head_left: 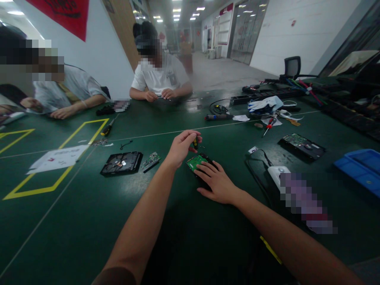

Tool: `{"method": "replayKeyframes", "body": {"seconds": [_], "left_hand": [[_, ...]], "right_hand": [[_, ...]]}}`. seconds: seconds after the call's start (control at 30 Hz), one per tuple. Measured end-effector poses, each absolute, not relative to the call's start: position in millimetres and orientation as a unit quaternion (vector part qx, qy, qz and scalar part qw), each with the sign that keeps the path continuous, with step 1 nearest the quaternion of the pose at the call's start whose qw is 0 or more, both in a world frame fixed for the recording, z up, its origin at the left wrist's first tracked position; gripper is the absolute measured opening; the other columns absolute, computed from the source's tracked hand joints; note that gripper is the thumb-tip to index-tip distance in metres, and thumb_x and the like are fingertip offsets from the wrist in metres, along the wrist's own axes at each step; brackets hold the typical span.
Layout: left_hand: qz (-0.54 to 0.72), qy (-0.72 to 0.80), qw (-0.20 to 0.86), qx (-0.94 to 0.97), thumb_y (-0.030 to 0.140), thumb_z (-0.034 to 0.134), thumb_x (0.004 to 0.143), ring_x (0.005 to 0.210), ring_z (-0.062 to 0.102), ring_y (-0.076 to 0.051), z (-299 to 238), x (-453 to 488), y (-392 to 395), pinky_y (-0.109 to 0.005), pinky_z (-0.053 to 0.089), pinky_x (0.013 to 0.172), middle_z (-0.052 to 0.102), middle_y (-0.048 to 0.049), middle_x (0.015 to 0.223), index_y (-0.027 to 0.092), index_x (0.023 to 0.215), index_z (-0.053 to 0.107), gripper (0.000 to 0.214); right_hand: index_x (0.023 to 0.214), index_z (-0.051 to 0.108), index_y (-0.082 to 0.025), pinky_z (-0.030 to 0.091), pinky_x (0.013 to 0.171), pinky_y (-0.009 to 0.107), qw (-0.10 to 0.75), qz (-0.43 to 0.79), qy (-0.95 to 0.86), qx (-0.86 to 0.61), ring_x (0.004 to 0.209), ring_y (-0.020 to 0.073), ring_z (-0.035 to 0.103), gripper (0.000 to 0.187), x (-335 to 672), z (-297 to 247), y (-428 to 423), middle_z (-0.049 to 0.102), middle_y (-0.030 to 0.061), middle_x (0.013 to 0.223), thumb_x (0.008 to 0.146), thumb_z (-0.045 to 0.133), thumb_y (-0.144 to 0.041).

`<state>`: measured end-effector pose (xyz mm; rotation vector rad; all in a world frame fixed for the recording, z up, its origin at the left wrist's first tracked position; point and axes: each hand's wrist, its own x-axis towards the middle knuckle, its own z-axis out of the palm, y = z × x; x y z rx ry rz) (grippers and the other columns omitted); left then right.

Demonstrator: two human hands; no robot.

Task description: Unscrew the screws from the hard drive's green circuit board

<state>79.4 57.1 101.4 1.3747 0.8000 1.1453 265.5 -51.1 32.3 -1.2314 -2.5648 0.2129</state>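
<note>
My left hand (pixel 181 147) is closed around a screwdriver (pixel 195 143) with a black-and-yellow handle, held just above the far edge of a hard drive (pixel 195 161). Its tip is too small to make out. The drive lies on the green table with its green circuit board facing up. Across the board's right part rests my right hand (pixel 221 183), fingers stretched and spread, covering much of the drive. To the left are another hard drive (pixel 121 163) and a loose circuit board (pixel 152 160).
A third hard drive (pixel 303 146) and a blue tray (pixel 360 168) are at the right, with a cabled white device (pixel 279 174) nearer. Farther back lie a red screwdriver (pixel 269 126) and white gloves (pixel 265 104). Two people sit across the table; a yellow-black screwdriver (pixel 107 128) lies before them.
</note>
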Motion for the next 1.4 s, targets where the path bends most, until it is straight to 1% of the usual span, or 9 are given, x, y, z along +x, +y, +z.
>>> {"method": "replayKeyframes", "body": {"seconds": [0.1,0.27,0.4,0.53,0.67,0.87,1.0,1.23,1.4], "left_hand": [[0.486,0.348,0.527,0.604,0.045,0.070,0.090,0.094,0.069,-0.020,99.4,79.4,57.9,-0.022,0.054,0.058,0.073,-0.0087,0.101,0.018,0.103,0.072,0.029],[0.506,0.395,0.485,0.594,0.049,0.080,0.084,0.075,0.065,-0.015,98.6,80.3,58.5,-0.023,0.052,0.057,0.069,-0.0047,0.086,0.017,0.089,0.066,0.034],[0.512,0.404,0.482,0.585,0.047,0.085,0.079,0.069,0.061,-0.013,99.5,82.3,56.9,-0.024,0.051,0.059,0.066,-0.0022,0.080,0.017,0.085,0.064,0.037],[0.493,0.379,0.501,0.602,0.047,0.083,0.080,0.074,0.062,-0.014,101.3,81.9,55.1,-0.025,0.051,0.063,0.068,-0.0033,0.082,0.016,0.088,0.069,0.034],[0.474,0.355,0.521,0.614,0.044,0.077,0.085,0.088,0.066,-0.017,102.8,79.7,55.2,-0.025,0.053,0.067,0.072,-0.0064,0.095,0.017,0.096,0.076,0.029],[0.457,0.318,0.579,0.595,0.037,0.065,0.092,0.100,0.068,-0.020,103.8,77.5,56.2,-0.025,0.056,0.067,0.074,-0.0087,0.107,0.020,0.115,0.074,0.030],[0.466,0.324,0.564,0.600,0.039,0.065,0.092,0.098,0.069,-0.020,102.7,77.5,55.9,-0.024,0.055,0.064,0.074,-0.0091,0.106,0.019,0.109,0.074,0.027],[0.498,0.368,0.501,0.605,0.043,0.072,0.089,0.087,0.068,-0.017,101.5,78.9,57.6,-0.022,0.054,0.059,0.073,-0.0071,0.097,0.018,0.099,0.073,0.026],[0.496,0.377,0.489,0.611,0.046,0.074,0.088,0.086,0.067,-0.017,102.4,79.8,56.8,-0.022,0.055,0.060,0.072,-0.0066,0.096,0.019,0.100,0.074,0.030]], "right_hand": [[0.159,0.043,-0.027,0.013,0.127,0.060,0.146,0.074,-0.890,-0.426,0.156,0.0332,0.029,0.065,265.4,31.1,-50.7,0.044,0.0104,0.163,0.101,0.055,-0.053],[0.158,0.045,-0.025,0.014,0.127,0.059,0.143,0.072,-0.891,-0.425,0.155,0.0327,0.029,0.066,265.4,30.4,-50.4,0.044,0.0114,0.164,0.100,0.057,-0.053],[0.158,0.044,-0.025,0.014,0.127,0.060,0.145,0.074,-0.890,-0.425,0.156,0.0330,0.028,0.066,265.3,31.2,-50.7,0.043,0.0112,0.164,0.100,0.056,-0.053],[0.158,0.045,-0.026,0.015,0.127,0.061,0.149,0.077,-0.890,-0.425,0.156,0.0335,0.028,0.065,265.0,31.5,-50.9,0.044,0.0104,0.164,0.100,0.056,-0.052],[0.157,0.046,-0.026,0.015,0.127,0.060,0.147,0.071,-0.890,-0.427,0.156,0.0323,0.029,0.063,264.9,31.6,-51.1,0.044,0.0103,0.163,0.100,0.056,-0.052],[0.158,0.045,-0.027,0.014,0.127,0.060,0.148,0.072,-0.889,-0.426,0.155,0.0326,0.030,0.064,265.5,30.5,-51.2,0.045,0.0099,0.163,0.100,0.057,-0.052],[0.159,0.043,-0.028,0.014,0.127,0.060,0.147,0.073,-0.889,-0.427,0.155,0.0326,0.030,0.065,265.8,30.9,-50.8,0.045,0.0097,0.163,0.100,0.057,-0.053],[0.159,0.044,-0.027,0.015,0.127,0.060,0.147,0.075,-0.890,-0.425,0.155,0.0331,0.029,0.066,265.4,30.9,-50.4,0.045,0.0100,0.163,0.099,0.057,-0.052],[0.159,0.044,-0.027,0.015,0.127,0.060,0.149,0.074,-0.890,-0.425,0.156,0.0331,0.029,0.066,265.7,30.4,-50.7,0.045,0.0101,0.163,0.099,0.057,-0.052]]}}
